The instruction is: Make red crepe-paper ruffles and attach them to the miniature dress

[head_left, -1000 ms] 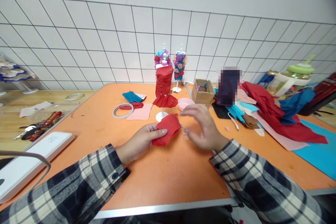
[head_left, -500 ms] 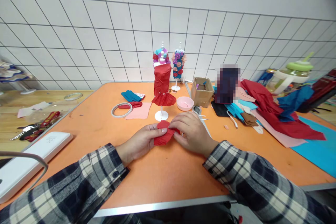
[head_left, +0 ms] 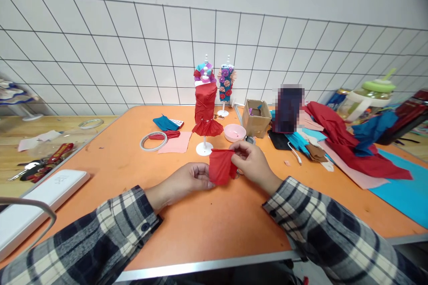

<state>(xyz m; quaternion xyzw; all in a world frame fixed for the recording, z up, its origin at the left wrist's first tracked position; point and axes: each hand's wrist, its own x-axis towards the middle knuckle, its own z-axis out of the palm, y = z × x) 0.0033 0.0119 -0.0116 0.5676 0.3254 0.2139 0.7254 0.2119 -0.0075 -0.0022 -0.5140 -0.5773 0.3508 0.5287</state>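
A piece of thin red crepe paper [head_left: 220, 168] is spread between my two hands above the table. My right hand [head_left: 254, 162] pinches its upper right edge between thumb and forefinger. My left hand [head_left: 192, 178] has its fingers closed on the lower left edge. Just behind the paper stands a small white dress form wearing a red paper dress [head_left: 205, 102] with a flared ruffle at the hem. The form's round white base [head_left: 203, 148] lies close to the paper's top edge.
Behind stand a dress form with paper flowers [head_left: 226, 82] and another dressed form. Nearby are a pink bowl [head_left: 234, 133], a cardboard box [head_left: 257, 118] and a tape roll [head_left: 154, 141]. Red sheets [head_left: 354, 142] pile up right; a white power bank [head_left: 43, 211] lies left.
The bunched red paper is now opened out into a flatter piece. My right hand has moved right and holds its upper edge; my left hand has shifted to its lower left side.
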